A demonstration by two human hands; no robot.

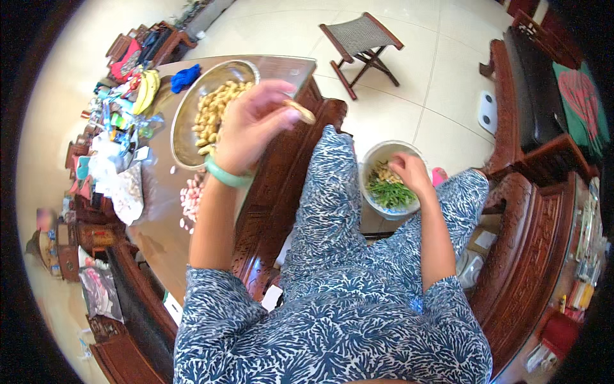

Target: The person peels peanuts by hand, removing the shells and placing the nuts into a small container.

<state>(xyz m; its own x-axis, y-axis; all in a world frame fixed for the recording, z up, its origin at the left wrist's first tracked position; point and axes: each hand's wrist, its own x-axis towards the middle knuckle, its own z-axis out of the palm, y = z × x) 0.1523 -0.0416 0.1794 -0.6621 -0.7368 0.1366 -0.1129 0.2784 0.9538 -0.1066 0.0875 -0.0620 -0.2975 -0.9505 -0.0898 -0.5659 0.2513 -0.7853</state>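
Observation:
A peanut in its shell [302, 113] is pinched between the thumb and fingers of my left hand [259, 117], which wears a pale green bangle [228, 177]. This hand is raised beside a wide metal bowl [180, 139] of unshelled peanuts [208, 115]. Below the bowl, partly behind my left forearm, lies a pile of shelled pink peanuts [190, 200] on the table. My right hand [410, 169] hangs over a bucket [369, 156] between my legs, its fingers curled downward. Inside the bucket are green leaves [391, 193] and peanut shells [380, 173]. Whether that hand holds anything is unclear.
The wooden table [163, 240] also bears bananas [146, 91], a blue cloth-like bundle [185, 78] and plastic bags [127, 192]. A folding stool [360, 36] stands on the tiled floor ahead. At right are a carved wooden seat [523, 259] and a bathroom-type scale [487, 113].

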